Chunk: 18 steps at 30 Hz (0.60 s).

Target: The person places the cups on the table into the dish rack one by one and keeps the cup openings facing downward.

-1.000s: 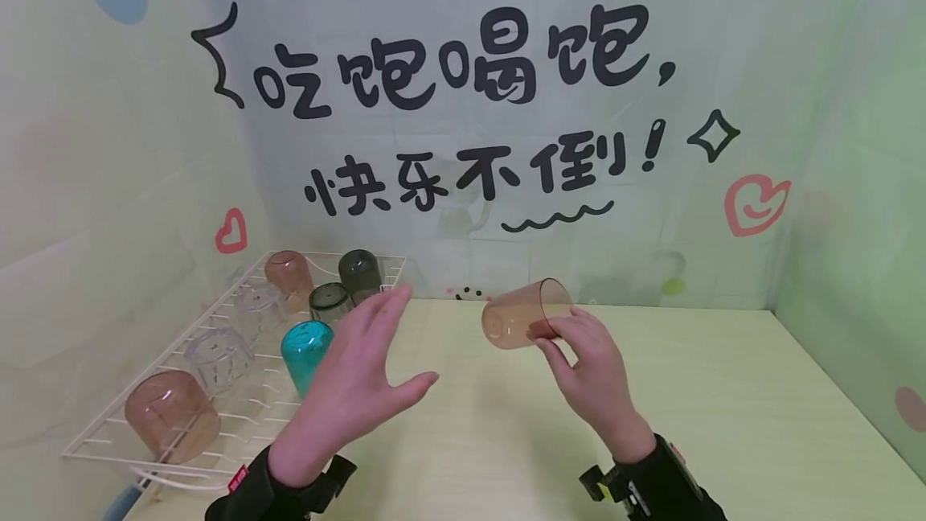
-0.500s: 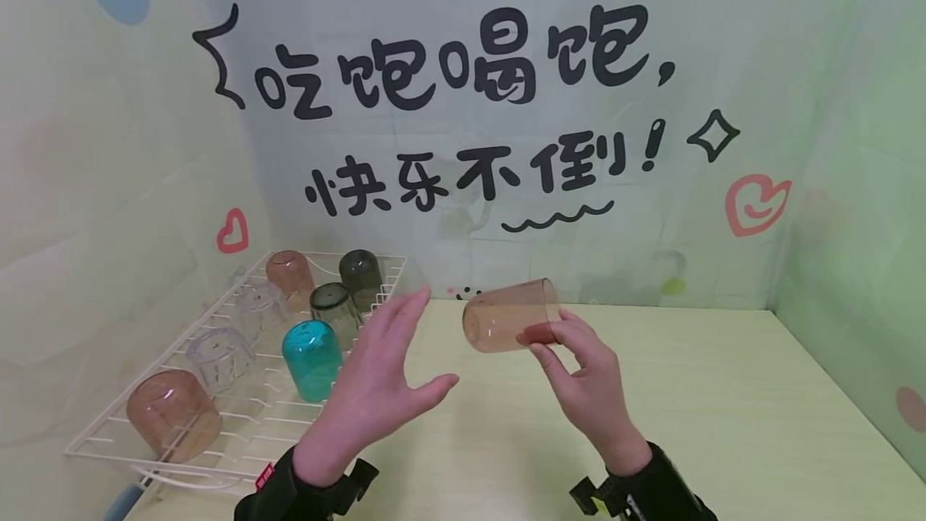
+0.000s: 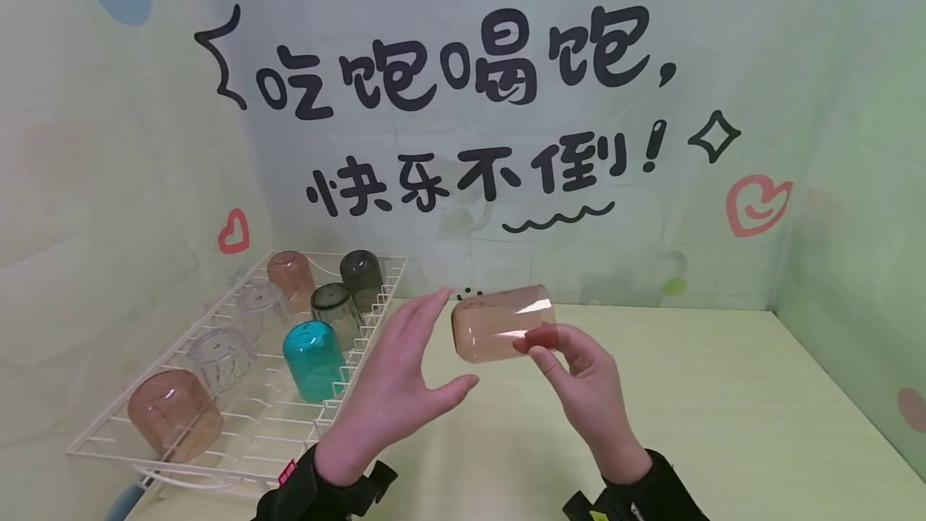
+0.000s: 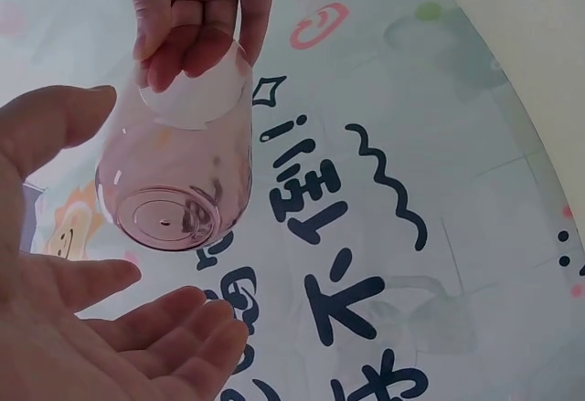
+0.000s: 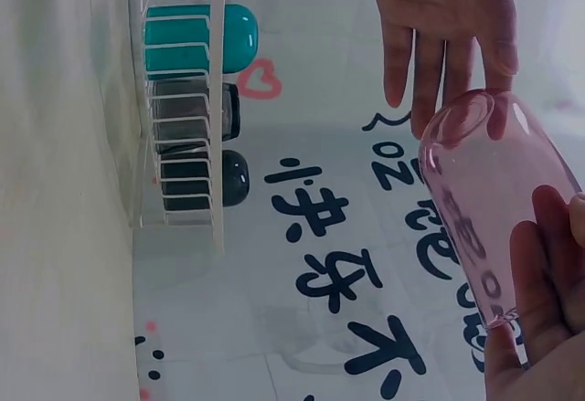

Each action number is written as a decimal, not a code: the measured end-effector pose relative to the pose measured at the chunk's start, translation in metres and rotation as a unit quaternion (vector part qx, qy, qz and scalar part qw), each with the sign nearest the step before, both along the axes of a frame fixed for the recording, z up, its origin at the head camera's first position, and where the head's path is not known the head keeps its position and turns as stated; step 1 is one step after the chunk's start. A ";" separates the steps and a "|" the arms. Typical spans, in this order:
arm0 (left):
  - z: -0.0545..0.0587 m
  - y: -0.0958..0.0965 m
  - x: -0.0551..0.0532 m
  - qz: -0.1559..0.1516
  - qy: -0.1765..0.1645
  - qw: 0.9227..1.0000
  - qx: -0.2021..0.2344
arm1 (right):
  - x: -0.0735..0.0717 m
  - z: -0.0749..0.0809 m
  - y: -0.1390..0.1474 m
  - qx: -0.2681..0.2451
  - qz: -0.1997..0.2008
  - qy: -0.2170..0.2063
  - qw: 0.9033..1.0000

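Observation:
A clear pinkish-brown cup [image 3: 492, 328] lies sideways in the air above the table, its base toward the left. My right hand [image 3: 586, 392] pinches it at the rim end, with thumb outside and fingers reaching into the mouth, as the left wrist view shows. My left hand [image 3: 394, 384] is spread, fingers extended and thumb apart, near the cup's base. In the left wrist view the cup's round base [image 4: 169, 218] faces my left palm, with a gap between them. The right wrist view shows the cup [image 5: 494, 163] with my left fingertips close by its base.
On the left a white wire rack [image 3: 268, 445] holds upside-down cups: a turquoise one [image 3: 313, 360], a brown one [image 3: 176, 416] in front, clear ones [image 3: 220, 360] and dark grey ones [image 3: 360, 276]. A printed cloth [image 3: 463, 119] hangs behind the pale table [image 3: 723, 408].
My left hand has moved right, toward the cup. My right hand has brought the cup a little left and lower, and its mouth has turned more out of sight.

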<state>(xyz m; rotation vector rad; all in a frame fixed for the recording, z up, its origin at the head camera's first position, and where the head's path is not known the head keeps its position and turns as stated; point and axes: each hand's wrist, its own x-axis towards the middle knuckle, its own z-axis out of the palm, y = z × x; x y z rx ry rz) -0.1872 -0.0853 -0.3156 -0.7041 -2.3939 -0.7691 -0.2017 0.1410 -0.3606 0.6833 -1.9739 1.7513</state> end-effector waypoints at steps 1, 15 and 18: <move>0.000 0.001 0.000 -0.004 -0.001 1.000 0.005 | 0.001 0.000 -0.001 -0.003 0.000 -0.010 1.000; 0.002 0.013 0.000 -0.048 -0.023 0.996 0.073 | 0.012 0.001 -0.015 -0.083 0.052 -0.068 0.993; 0.002 0.014 0.000 -0.061 -0.036 0.994 0.086 | 0.013 0.001 -0.016 -0.094 0.058 -0.080 0.991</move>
